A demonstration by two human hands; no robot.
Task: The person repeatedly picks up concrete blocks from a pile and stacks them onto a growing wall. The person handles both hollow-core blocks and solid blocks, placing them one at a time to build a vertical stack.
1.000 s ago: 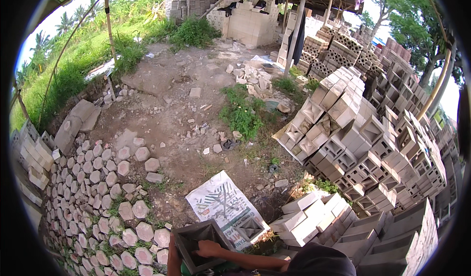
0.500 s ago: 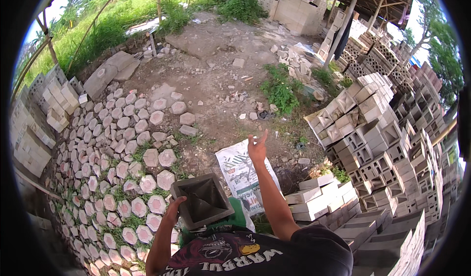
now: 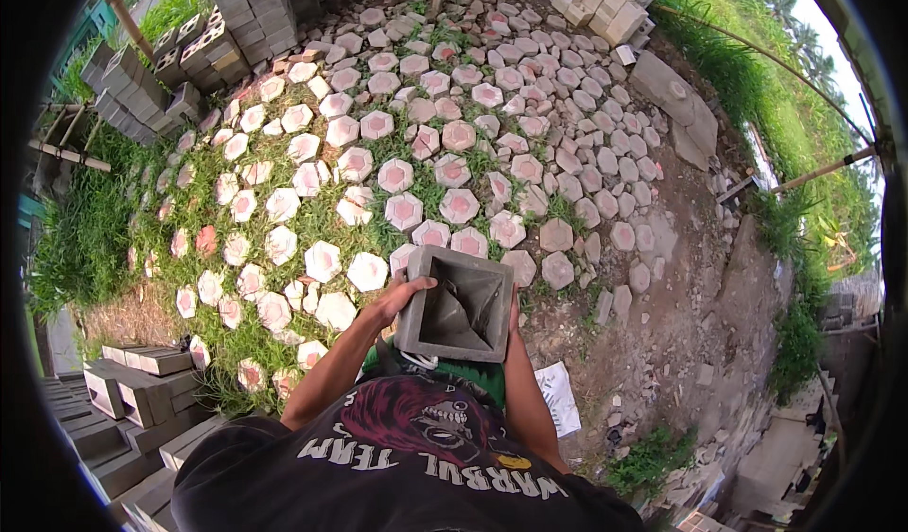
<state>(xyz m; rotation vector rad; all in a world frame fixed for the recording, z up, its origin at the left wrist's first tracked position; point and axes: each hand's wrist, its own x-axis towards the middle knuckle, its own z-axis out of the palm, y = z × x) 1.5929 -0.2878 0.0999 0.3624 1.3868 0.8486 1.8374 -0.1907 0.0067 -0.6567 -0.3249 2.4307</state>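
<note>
A grey hollow concrete block [image 3: 459, 307] is held up in front of my chest, its square recess with slanting inner walls facing up. My left hand [image 3: 407, 297] grips its left side, thumb over the rim. Against the opposite side lies my right hand [image 3: 514, 313], mostly hidden by the block, with only its edge showing. Green cloth [image 3: 487, 376] shows just under the block, in front of my dark printed shirt.
Hexagonal paving stones [image 3: 458, 205] lie spaced in grass ahead. Concrete blocks are stacked at far left [image 3: 251, 12] and near left [image 3: 142, 390]. A white printed sack [image 3: 558, 400] lies on the dirt at right. Bamboo poles [image 3: 823, 168] stand at the right edge.
My view has turned left toward the paving stones. My right hand, earlier stretched out free over the sack, is now against the block's right side. My left hand still holds the block.
</note>
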